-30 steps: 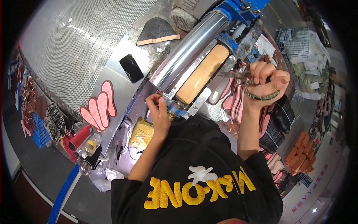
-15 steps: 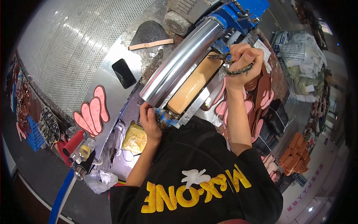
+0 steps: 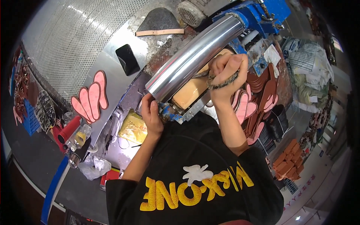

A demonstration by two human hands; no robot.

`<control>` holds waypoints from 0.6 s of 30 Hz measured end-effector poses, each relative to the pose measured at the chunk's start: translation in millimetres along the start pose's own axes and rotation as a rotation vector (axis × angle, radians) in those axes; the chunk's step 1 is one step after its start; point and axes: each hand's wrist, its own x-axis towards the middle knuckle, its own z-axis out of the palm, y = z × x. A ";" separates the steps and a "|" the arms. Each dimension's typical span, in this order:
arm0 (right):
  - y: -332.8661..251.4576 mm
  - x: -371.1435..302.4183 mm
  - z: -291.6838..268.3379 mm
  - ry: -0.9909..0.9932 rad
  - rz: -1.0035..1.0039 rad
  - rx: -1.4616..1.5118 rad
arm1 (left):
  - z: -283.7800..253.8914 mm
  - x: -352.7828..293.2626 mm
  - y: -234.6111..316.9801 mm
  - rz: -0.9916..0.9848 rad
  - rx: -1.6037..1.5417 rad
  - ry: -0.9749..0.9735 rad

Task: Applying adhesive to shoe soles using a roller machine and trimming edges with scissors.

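Note:
My right hand (image 3: 227,77) is closed around a pair of scissors (image 3: 224,82) with dark, crusted loop handles. It is over the long narrow trough (image 3: 188,93) of tan liquid, and the blades are mostly hidden by the hand. A shiny metal roller (image 3: 195,56) runs along the trough's far side. My left hand (image 3: 152,116) is at the roller's near left end, beside the blue-stained end of the machine. Its thumb and forefinger stretch upward, slightly apart, with the fingertips at the roller's end; the other fingers are partly hidden.
Pink-topped insoles (image 3: 90,98) lie fanned on the metal ledge at left, with a black phone (image 3: 127,60) beyond. More pink and brown insoles (image 3: 245,107) pile up right of my arm. A dark mesh piece (image 3: 159,22) with a tan strip lies behind the roller. The blue machine housing (image 3: 255,17) stands far right.
My right hand has moved left and nearer over the trough with the scissors, from its far end toward the middle. The left hand stays at the roller's end. The view has shifted slightly.

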 end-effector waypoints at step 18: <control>6.4 35.5 -17.1 0.021 -0.112 0.039 | -1.2 -1.7 0.8 0.016 0.021 0.011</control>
